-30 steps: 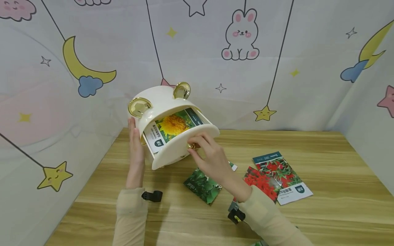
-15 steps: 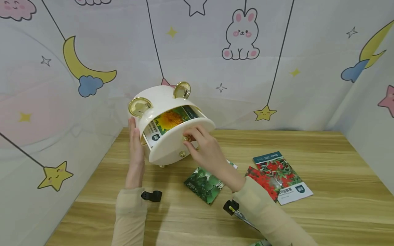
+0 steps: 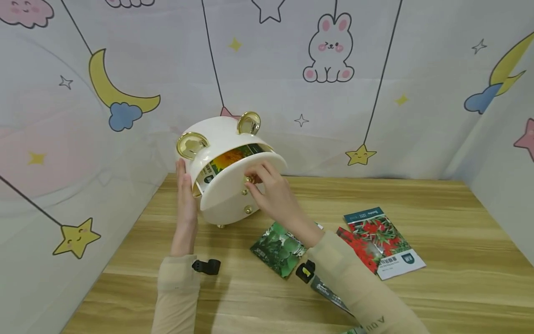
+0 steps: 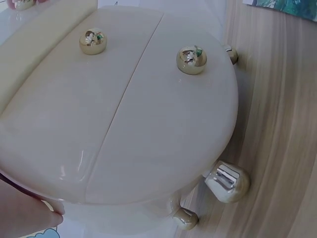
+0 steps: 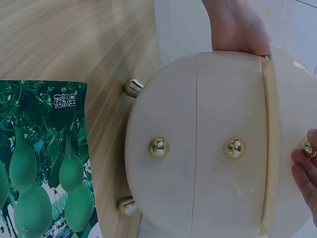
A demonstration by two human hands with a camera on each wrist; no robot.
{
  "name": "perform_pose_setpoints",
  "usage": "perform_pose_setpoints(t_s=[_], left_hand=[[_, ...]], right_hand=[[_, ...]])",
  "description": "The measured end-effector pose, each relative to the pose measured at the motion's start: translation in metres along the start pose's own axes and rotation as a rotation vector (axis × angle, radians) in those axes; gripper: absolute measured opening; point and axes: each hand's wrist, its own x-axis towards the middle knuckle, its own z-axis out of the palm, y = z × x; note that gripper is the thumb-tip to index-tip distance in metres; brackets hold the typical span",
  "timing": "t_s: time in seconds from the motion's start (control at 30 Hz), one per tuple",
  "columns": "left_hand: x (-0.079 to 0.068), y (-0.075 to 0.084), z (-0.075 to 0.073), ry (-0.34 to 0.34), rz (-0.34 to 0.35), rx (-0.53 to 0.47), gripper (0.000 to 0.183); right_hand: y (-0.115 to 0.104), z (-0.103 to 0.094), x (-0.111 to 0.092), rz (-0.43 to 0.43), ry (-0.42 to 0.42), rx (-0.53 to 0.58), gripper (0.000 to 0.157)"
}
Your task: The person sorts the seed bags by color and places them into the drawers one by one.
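Observation:
A white rounded drawer box (image 3: 217, 130) with gold ears and gold feet stands on the table's left half. Its top drawer (image 3: 219, 185) is partly pulled out, showing a seed packet (image 3: 229, 159) with a yellow flower. My right hand (image 3: 277, 197) pinches the top drawer's gold knob (image 5: 308, 148) between thumb and fingers. Against the box's left side lies my left hand (image 3: 186, 206), fingers straight and pointing up. In the left wrist view only part of that hand (image 4: 25, 213) shows, by the box's edge. Two lower drawers (image 5: 161, 193) sit flush in the box.
A seed packet with green gourds (image 3: 277, 250) lies just in front of the box. Red-flower packets (image 3: 388, 250) overlap farther right. Another packet (image 3: 329, 294) is partly under the right sleeve. A patterned cloth (image 3: 275, 93) rises behind the wooden table (image 3: 459, 222).
My right hand has pushed the top drawer inward, toward the box, so less of the yellow-flower packet shows. My left hand has stayed against the box's side.

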Motion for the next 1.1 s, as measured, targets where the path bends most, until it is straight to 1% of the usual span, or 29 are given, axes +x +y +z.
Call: perform_pose_setpoints(t_s=[0.17,0.57,0.8,1.1], left_hand=[[0.001,0.0,-0.001,-0.003,0.019,-0.004,0.051],[0.002,0.001,-0.002,-0.012,0.024,-0.019,0.05],[0.002,0.001,-0.001,-0.007,0.0,-0.013,0.05],[0.001,0.001,-0.002,0.0,-0.013,0.001,0.049]], right_hand=[[0.003,0.006,0.008,-0.006,0.008,0.017,0.016],[0.007,0.016,0.019,-0.008,0.02,0.03,0.013],[0.009,0.021,0.025,0.007,0.009,-0.011,0.013],[0.009,0.025,0.03,0.021,0.011,-0.047,0.013]])
